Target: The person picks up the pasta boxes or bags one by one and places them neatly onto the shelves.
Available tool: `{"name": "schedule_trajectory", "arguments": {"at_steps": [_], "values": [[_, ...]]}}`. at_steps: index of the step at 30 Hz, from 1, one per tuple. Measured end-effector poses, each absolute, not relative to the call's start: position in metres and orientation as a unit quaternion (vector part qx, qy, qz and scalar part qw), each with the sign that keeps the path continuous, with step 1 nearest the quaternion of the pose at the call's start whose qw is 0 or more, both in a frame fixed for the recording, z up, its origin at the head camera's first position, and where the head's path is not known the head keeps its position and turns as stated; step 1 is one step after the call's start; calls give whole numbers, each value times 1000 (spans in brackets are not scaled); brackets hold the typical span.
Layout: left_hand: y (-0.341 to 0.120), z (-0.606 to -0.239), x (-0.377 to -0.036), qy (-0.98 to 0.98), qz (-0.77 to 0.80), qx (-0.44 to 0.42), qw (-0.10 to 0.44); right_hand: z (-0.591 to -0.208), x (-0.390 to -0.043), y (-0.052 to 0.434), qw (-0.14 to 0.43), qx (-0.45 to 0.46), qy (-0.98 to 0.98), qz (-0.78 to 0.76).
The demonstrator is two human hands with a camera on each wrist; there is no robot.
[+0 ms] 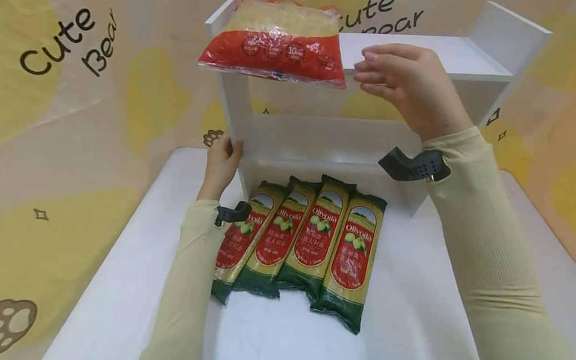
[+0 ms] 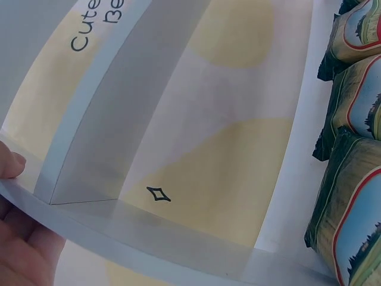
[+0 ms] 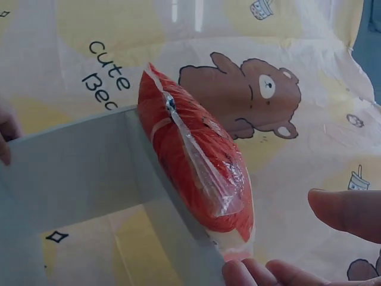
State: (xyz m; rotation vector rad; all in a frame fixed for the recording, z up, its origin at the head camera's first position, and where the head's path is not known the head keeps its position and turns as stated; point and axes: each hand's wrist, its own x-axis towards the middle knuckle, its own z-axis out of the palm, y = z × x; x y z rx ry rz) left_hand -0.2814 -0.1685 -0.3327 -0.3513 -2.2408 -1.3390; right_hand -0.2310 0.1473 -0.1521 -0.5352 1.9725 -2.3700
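Red bag (image 1: 276,37): lies on the top board of the white shelf (image 1: 442,54), left end, overhanging the front edge.
Right hand (image 1: 410,85): fingers straight and relaxed, just beside the bag, apparently not touching it.
Left hand (image 1: 221,161): fingers curled round the shelf's left upright.
Four pasta packs (image 1: 309,240): flat on the table (image 1: 407,333).
Risk: the overhanging bag may tip forward and drop onto the packs if nudged.

Red noodle bag (image 1: 276,40) flat on shelf top (image 1: 442,54), overhanging front.
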Motion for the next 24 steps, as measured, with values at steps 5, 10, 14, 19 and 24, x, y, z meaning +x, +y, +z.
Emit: {"name": "schedule_trajectory", "arguments": {"at_steps": [5,10,14,19,24], "values": [[-169,-332,-281,-819,-494,-131,260,-178,-224,159,15,-195,617,-763],[-170,-332,-281,-821,-489,-129,264,-200,-220,169,24,-200,605,-770],[-170,-331,-280,-822,-488,-128,263,-211,-217,173,34,-196,597,-778],[-169,-330,-278,-820,-491,-131,262,-224,-211,176,43,-194,601,-774],[-168,-329,-276,-821,-492,-130,259,-240,-204,181,48,-193,603,-773]]}}
